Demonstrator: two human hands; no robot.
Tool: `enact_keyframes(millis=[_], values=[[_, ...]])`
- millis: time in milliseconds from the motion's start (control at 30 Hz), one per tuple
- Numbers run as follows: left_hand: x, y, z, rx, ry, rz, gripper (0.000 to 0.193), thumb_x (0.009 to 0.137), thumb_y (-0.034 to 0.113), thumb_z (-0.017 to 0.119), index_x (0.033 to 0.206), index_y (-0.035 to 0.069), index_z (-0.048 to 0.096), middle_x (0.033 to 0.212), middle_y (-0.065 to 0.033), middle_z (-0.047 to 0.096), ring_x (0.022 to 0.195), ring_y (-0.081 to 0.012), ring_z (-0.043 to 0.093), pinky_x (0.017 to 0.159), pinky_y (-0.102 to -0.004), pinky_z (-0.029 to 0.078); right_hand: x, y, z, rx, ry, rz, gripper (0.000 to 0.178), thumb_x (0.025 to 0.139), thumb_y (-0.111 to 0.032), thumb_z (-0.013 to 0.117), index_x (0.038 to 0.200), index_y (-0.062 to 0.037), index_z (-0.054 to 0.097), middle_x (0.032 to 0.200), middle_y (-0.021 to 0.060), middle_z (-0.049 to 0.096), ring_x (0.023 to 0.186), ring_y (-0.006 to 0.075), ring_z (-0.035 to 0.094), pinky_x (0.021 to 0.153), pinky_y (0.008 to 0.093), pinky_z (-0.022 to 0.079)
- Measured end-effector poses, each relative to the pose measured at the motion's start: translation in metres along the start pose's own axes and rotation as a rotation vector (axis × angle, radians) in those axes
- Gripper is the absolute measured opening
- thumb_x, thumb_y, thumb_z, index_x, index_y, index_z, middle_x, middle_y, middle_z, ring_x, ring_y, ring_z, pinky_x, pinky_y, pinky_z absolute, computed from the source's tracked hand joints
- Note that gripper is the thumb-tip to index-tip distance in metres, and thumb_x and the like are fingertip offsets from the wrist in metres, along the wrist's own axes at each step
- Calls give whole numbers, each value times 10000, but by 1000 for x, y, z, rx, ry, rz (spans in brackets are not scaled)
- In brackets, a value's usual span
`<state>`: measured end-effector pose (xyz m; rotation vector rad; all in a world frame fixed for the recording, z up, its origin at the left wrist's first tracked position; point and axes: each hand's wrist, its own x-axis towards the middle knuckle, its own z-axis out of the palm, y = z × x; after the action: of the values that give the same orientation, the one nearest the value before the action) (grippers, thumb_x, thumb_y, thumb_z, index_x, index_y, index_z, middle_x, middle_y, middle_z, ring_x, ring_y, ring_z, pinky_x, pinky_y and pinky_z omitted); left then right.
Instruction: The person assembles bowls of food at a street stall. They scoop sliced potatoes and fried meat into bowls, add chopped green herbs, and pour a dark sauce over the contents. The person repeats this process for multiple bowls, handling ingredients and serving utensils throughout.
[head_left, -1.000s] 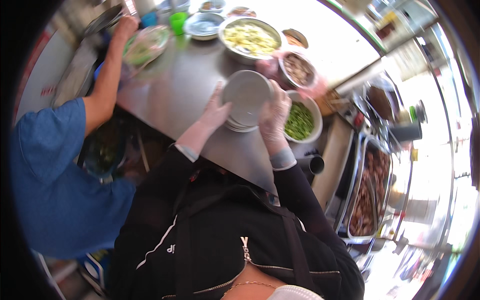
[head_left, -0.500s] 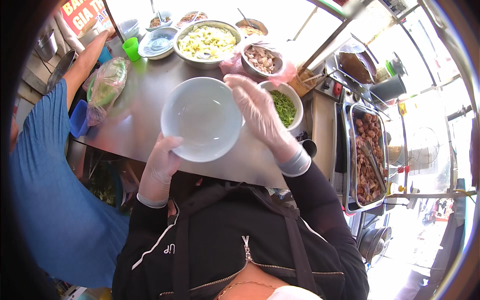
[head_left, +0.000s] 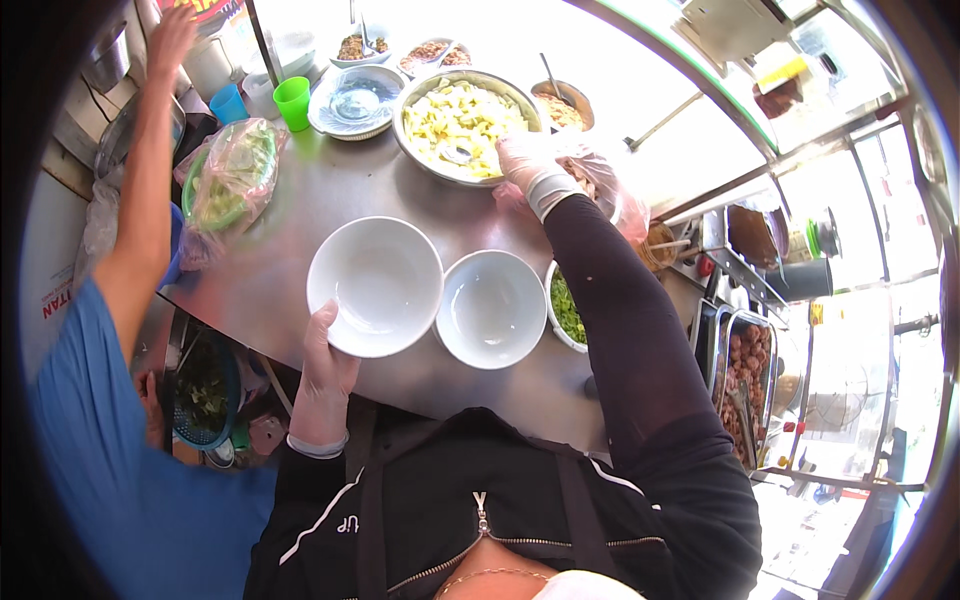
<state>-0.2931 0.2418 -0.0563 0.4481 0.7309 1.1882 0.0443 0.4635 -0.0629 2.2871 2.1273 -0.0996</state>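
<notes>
My gloved left hand (head_left: 330,375) grips an empty white bowl (head_left: 375,285) by its near-left rim, thumb over the edge. Beside it, a second empty white bowl (head_left: 491,312) stands on the steel table. My right arm is stretched forward, and the gloved right hand (head_left: 532,165) is at the right rim of a large metal bowl of pale yellow-green chopped vegetables (head_left: 460,125). Its fingers are partly hidden. Close beside that wrist is a bowl of meat (head_left: 578,175) wrapped in pink plastic, mostly covered by my arm. Chopped greens (head_left: 568,312) show in a white bowl past my sleeve.
A person in a blue shirt (head_left: 130,420) stands at the left, one arm raised toward the back. Near them are a plastic-wrapped green basket (head_left: 230,185) and a green cup (head_left: 292,103). Stacked plates (head_left: 357,100) stand behind. A tray of cooked meat (head_left: 745,385) is at the right.
My right hand has moved forward, away from the held bowl, to the large metal bowl. A second white bowl now shows on the table. The other person's arm has risen.
</notes>
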Motion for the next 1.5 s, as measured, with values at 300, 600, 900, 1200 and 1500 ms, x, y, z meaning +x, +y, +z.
enact_keyframes(millis=[300, 600, 900, 1200, 1500], values=[[46, -5, 2, -7, 57, -25, 572, 955, 262, 495, 1432, -31, 377, 1366, -148, 540, 1260, -250, 541, 1056, -400, 447, 18, 2, -27, 19, 87, -152, 270, 904, -126, 503, 1037, -94, 735, 1016, 155, 714, 956, 324, 689, 828, 411, 542], [70, -18, 7, -6, 75, -104, 556, 963, 307, 509, 1404, -17, 414, 1330, -132, 571, 1214, -242, 579, 1010, -393, 492, 35, -11, -3, 52, 263, -176, 199, 856, -129, 553, 915, -107, 742, 935, 180, 713, 891, 322, 698, 791, 428, 546], [75, -13, 4, 50, 107, -103, 545, 971, 335, 495, 1394, -3, 435, 1309, -118, 588, 1199, -208, 585, 987, -375, 492, 35, -2, 0, 500, -222, -8, 205, 845, -152, 613, 955, -117, 782, 943, 150, 739, 895, 286, 706, 822, 359, 541], [81, -12, 16, 110, 82, -113, 541, 980, 370, 469, 1387, 14, 441, 1280, -116, 605, 1133, -215, 629, 885, -364, 553, 38, 8, -17, 523, -393, 57, 293, 738, -50, 588, 930, -124, 797, 788, 83, 731, 761, 170, 680, 705, 310, 536], [95, -14, 30, 188, 8, -128, 560, 971, 386, 467, 1389, 16, 427, 1248, -132, 614, 1067, -226, 660, 823, -374, 575, 34, -2, -4, 608, -258, 10, 203, 788, -84, 622, 912, -59, 781, 672, 71, 654, 613, 146, 573, 583, 298, 444]])
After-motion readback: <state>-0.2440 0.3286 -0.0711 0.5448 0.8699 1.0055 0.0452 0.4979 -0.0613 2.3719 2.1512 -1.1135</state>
